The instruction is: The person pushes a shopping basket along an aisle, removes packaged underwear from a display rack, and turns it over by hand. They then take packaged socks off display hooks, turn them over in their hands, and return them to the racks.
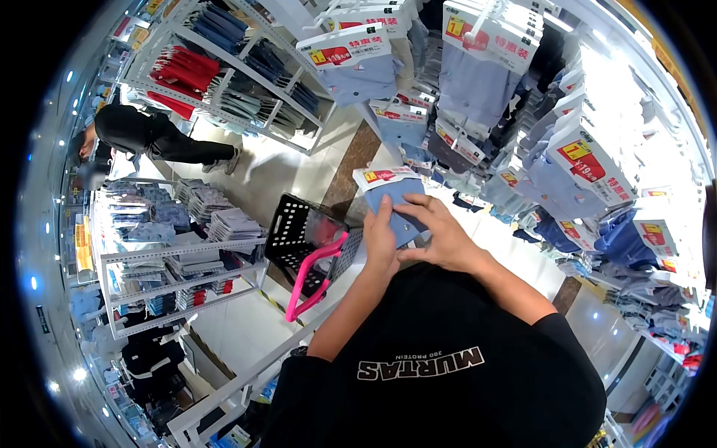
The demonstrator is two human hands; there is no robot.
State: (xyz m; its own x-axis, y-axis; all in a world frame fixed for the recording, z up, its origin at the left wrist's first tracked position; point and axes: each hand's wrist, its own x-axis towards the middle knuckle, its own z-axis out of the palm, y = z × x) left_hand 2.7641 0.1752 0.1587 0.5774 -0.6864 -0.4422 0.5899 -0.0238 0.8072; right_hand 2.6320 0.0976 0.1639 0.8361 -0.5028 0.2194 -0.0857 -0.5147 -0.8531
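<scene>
One carded garment (397,217), not yet set down, is clamped in left hand (382,240) and touched by right hand (447,237), its fingers apart.

Both arms reach forward from short black sleeves (562,340), elbows bent, the forearms converging until the hands nearly meet before the chest. The left forearm (349,313) slants up and inward; the left hand (379,243) is in a clasp, its thumb (385,209) pointing away from the body. The right forearm (515,284) comes in lower and flatter. The right hand (448,235) shows its back, fingers (420,200) bent toward the left hand, its own thumb held well apart beneath them.
</scene>
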